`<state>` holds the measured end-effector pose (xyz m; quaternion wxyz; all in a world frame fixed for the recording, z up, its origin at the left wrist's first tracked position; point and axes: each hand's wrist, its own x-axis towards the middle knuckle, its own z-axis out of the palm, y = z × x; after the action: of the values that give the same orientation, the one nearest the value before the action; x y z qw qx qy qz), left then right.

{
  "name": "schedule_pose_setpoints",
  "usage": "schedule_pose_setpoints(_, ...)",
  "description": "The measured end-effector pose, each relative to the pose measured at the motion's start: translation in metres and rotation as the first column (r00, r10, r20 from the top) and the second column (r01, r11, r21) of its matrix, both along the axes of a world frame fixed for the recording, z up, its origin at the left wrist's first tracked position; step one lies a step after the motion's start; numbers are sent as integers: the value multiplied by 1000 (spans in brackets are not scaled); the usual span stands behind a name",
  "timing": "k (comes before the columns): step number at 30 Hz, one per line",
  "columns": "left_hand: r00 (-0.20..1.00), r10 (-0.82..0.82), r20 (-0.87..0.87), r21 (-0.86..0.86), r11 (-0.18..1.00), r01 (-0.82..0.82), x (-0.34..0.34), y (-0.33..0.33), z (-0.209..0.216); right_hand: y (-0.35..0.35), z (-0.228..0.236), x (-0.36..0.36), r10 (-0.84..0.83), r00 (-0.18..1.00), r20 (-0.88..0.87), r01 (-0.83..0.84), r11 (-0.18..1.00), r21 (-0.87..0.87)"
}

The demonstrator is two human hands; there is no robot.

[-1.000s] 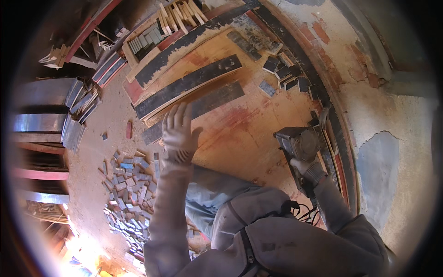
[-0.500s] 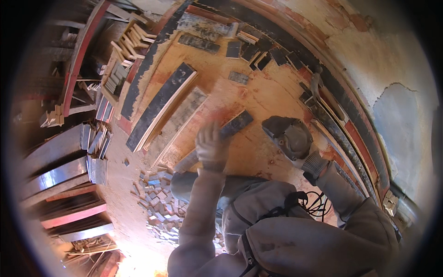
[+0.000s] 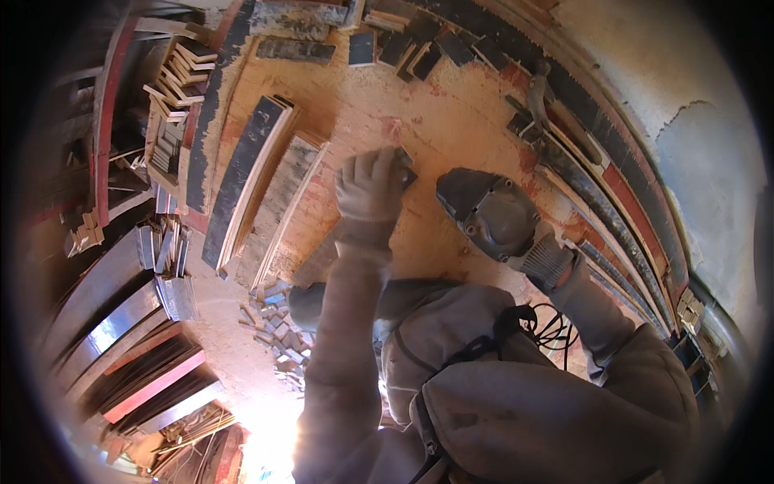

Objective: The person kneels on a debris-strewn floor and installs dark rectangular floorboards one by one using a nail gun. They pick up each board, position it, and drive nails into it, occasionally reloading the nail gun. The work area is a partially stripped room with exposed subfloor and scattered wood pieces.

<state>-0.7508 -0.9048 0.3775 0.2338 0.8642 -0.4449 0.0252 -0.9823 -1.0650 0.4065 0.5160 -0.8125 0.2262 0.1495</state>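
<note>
My left hand (image 3: 369, 184), in a pale work glove, lies over a narrow dark-faced board, fingers curled down on it. Just past the fingertips shows the dark end of this board (image 3: 409, 176); its paler near part (image 3: 316, 256) reaches toward my left knee. Most of its middle is hidden under my hand and sleeve. To the right, my right hand (image 3: 532, 246) grips a dark grey circular saw (image 3: 493, 214), held apart from the board's end. The saw's casing hides most of those fingers, and its blade cannot be made out.
A stack of long dark-faced boards (image 3: 246, 189) and a greyish plank (image 3: 292, 189) lie left of my hand. Dark offcuts (image 3: 419, 56) line the far side. A hammer (image 3: 538, 97) rests by long strips at right. Small cut blocks (image 3: 278, 331) and a black cord (image 3: 552, 327) are close by.
The view has shifted, so the surroundings sit further left and up. My left hand has settled over the dark board's far end. A small loose grey piece beyond it no longer shows. The saw stays gripped.
</note>
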Motion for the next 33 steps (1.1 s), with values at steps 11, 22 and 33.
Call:
schedule_pose_setpoints(11, 970, 204, -135, -108, 970, -219, -42, 35, -42, 3, 1, -14, -41, 998, -39, 44, 995, 85)
schedule_pose_setpoints(22, 955, 197, -223, -106, 969, -225, -40, 44, -44, 6, -7, -43, -79, 992, -99, 89, 991, 99)
schedule_pose_setpoints(33, 954, 201, -222, -101, 968, -228, -38, 43, -42, 4, 38, -34, -160, 965, -208, 170, 985, 33)
